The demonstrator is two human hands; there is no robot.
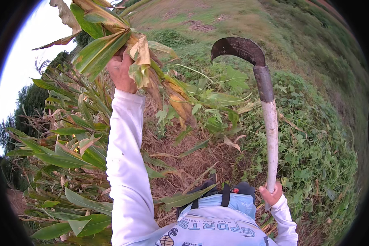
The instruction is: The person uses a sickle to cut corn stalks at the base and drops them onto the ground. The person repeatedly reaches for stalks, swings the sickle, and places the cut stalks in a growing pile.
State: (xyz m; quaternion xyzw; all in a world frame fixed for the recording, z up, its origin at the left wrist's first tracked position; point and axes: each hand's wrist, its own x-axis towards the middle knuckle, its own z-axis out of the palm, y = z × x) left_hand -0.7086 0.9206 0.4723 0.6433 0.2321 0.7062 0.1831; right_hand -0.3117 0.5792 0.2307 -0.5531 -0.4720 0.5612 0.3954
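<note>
My left hand (122,69) is raised at the upper left, closed around a corn stalk (158,71). Yellowing and dried leaves (106,50) hang about the fingers and hide part of them. Low on the right, my right hand (272,193) grips the wooden handle (270,138) of a sickle-like billhook. Its dark, hooked blade (241,49) points up and curves to the left, joined to the handle by a metal socket (263,83). The blade is apart from the stalk.
Standing corn plants (70,153) crowd the left side. Leafy vines (307,147) cover the ground on the right, and some tendrils reach the held stalk. Dry straw (184,153) lies before my feet. A grassy slope (203,18) rises beyond.
</note>
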